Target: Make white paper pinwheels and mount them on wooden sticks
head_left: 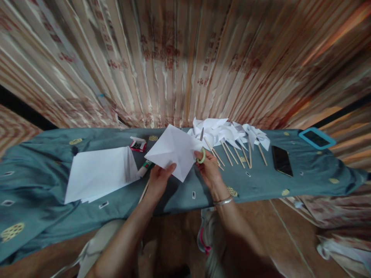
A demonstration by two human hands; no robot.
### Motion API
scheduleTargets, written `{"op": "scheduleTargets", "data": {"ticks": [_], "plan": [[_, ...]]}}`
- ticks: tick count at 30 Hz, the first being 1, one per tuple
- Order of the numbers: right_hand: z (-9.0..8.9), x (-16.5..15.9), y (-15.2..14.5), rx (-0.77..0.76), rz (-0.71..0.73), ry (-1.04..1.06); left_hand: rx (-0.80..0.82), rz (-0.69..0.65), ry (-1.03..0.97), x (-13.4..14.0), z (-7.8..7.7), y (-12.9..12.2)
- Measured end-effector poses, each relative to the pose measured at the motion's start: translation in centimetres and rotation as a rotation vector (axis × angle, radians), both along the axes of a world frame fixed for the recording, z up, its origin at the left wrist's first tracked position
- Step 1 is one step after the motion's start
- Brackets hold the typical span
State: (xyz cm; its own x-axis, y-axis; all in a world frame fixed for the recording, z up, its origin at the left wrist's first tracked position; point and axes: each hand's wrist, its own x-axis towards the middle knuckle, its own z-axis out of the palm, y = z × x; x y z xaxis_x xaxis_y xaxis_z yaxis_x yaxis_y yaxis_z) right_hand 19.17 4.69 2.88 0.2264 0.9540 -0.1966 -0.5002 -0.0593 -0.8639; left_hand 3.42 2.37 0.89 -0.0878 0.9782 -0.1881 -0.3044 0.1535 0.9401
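Note:
A square white sheet of paper, creased along its diagonals, is held up above the table. My left hand grips its lower left edge, thumb on top and fingers hidden beneath. In my right hand is a pair of scissors with a light green handle, blades pointing up and away. That hand is at the sheet's right corner; whether it also pinches the paper I cannot tell. Just behind the scissors lie several white paper pinwheels on wooden sticks.
A stack of white paper lies at the left, beside a small red and white box of dark bits and a green-labelled tube. A black phone and a blue-framed tablet lie at the right. A pleated curtain hangs behind the cloth-covered table.

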Motion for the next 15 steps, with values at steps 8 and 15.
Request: {"op": "scheduleTargets", "data": {"ticks": [8,15], "plan": [[-0.8,-0.6,-2.6,-0.048,0.183,-0.142,0.065,0.228,-0.016,-2.2,-0.6,2.0],[-1.9,-1.3,-6.7,-0.029,0.533,-0.254,0.158,0.247,-0.020,-2.9,0.2,2.5]]}}
